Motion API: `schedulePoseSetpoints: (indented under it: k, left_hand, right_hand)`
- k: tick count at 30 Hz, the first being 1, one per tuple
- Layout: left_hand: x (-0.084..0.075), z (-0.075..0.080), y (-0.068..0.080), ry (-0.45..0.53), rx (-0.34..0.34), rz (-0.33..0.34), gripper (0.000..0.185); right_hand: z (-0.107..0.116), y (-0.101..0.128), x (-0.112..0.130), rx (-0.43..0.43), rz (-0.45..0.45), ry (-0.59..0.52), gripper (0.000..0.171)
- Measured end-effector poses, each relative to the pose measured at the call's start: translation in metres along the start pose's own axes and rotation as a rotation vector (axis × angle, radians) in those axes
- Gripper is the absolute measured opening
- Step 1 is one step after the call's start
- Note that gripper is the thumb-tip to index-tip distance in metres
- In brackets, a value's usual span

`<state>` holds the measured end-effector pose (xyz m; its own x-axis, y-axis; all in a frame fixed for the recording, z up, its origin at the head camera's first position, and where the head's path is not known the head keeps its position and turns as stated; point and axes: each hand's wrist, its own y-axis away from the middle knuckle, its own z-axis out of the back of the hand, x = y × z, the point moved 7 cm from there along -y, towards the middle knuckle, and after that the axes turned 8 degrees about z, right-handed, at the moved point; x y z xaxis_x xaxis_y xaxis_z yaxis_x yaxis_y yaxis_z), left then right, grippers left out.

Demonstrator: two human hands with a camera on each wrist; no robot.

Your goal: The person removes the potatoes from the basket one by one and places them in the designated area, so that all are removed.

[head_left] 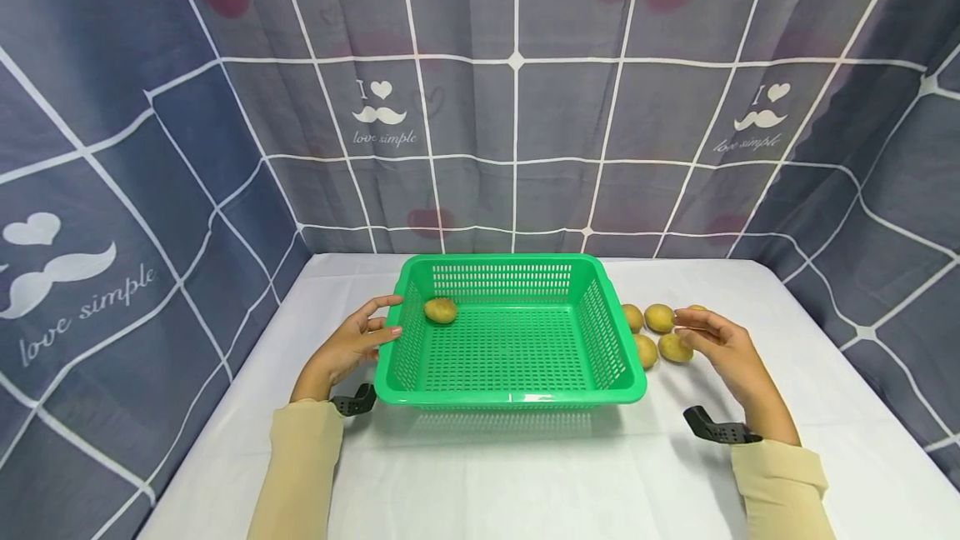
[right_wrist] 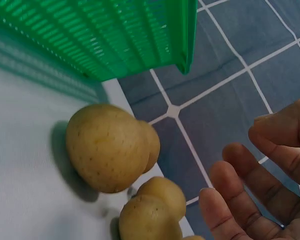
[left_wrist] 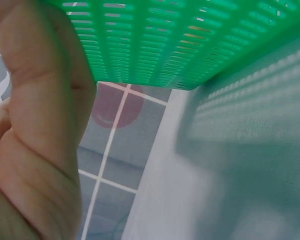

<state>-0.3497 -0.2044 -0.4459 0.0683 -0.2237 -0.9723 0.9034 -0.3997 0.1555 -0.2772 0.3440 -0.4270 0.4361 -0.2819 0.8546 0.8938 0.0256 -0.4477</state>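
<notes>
Right hand (head_left: pixel 723 348) relaxed, fingers (right_wrist: pixel 240 200) loosely extended, holding nothing; hovers just beside potato cluster (head_left: pixel 660 330) on white table (head_left: pixel 525 473). Nearest potato (head_left: pixel 673 347) sits at fingertips, contact unclear. Left hand (head_left: pixel 352 344) also loose, gripping nothing, fingertips at left rim of green basket (head_left: pixel 517 394). One potato in basket (head_left: pixel 440 310), back-left corner, near left fingers. Cluster lies between right hand and basket's right wall.
</notes>
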Motion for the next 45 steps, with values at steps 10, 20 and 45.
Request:
schedulePoseSetpoints:
  k: [10,20,45]
  left_hand:
    - [-0.001,0.000,0.001,0.049,0.026,0.005,0.066]
    - [-0.001,0.003,0.001,0.014,0.014,0.004,0.066]
    - [0.000,-0.002,0.002,0.056,0.020,0.032,0.067]
  right_hand:
    - [-0.020,-0.005,0.020,0.134,0.058,0.030,0.032]
    - [-0.037,-0.012,0.041,0.248,0.077,0.000,0.036]
    - [-0.071,-0.037,0.081,0.489,0.066,-0.114,0.037]
